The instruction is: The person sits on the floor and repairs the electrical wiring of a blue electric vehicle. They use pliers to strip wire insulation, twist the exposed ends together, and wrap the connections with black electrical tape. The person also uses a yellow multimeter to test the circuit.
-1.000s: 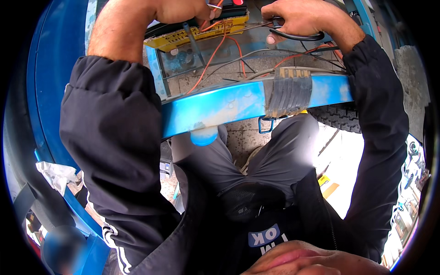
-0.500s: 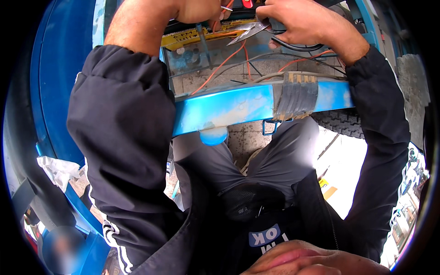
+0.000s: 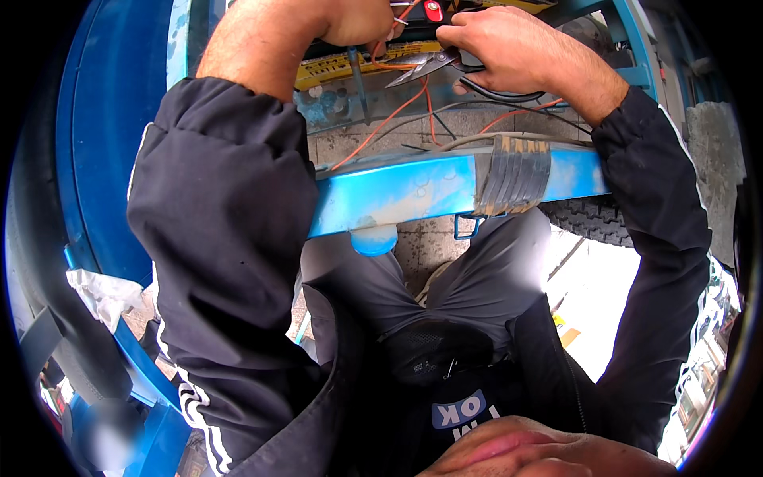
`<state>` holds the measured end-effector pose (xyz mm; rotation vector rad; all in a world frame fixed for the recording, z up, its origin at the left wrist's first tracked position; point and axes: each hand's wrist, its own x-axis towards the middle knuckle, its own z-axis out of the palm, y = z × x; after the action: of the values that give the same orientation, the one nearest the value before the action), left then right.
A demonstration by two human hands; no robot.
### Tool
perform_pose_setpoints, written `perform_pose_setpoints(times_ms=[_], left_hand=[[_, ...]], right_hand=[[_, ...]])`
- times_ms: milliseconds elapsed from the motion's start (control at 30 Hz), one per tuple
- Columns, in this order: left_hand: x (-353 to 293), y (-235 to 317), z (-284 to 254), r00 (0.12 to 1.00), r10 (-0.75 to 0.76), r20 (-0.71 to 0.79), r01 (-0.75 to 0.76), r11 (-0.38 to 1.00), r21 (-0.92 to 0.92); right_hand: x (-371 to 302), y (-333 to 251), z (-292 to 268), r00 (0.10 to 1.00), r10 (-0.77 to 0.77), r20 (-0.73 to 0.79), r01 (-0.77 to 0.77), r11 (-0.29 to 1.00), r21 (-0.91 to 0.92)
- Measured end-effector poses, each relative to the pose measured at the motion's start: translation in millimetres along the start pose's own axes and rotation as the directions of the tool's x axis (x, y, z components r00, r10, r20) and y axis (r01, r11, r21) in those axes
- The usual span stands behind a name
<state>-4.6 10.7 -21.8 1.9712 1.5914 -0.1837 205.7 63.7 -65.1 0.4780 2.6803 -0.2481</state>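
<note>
At the top of the view my left hand (image 3: pixel 358 22) is closed, with its fingertips pinched on a thin orange wire (image 3: pixel 407 11). A short pale end sticks out beside the fingers. My right hand (image 3: pixel 509 49) is wrapped round the black handles of a pair of scissors (image 3: pixel 425 65). Their metal blades stand apart and point left, just below the left fingertips and close to the orange wire. Behind the hands lies a dark battery with a yellow label (image 3: pixel 334 67). A small red part (image 3: pixel 433 10) sits on top, between the two hands.
A blue metal bar (image 3: pixel 397 191), wrapped with dark tape (image 3: pixel 515 176), crosses in front of me. Loose orange and dark cables (image 3: pixel 465 143) hang behind it. A blue panel (image 3: pixel 107 151) rises at left, and a tyre (image 3: pixel 592 216) lies under the bar at right.
My right hand and the scissors have shifted slightly left, closer to my left hand. The view has tilted a little, and more of the red part shows. Both hands keep their hold.
</note>
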Motion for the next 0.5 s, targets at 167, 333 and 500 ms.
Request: perform_pose_setpoints(times_ms=[167, 333, 500], left_hand=[[-1, 2, 0, 0.999, 0.009, -0.047, -0.009, 1.0, 0.001], [-3, 4, 0, 0.999, 0.003, -0.044, -0.003, 1.0, 0.005], [0, 0, -1, 0.999, 0.043, -0.034, -0.043, 0.999, -0.014]], right_hand=[[-2, 1, 2, 0.999, -0.005, -0.05, 0.004, 1.0, -0.031], [-2, 0, 9, 0.995, 0.013, -0.095, -0.022, 0.996, -0.091], [-2, -3, 24, 0.981, 0.019, -0.191, -0.055, 0.982, -0.181]])
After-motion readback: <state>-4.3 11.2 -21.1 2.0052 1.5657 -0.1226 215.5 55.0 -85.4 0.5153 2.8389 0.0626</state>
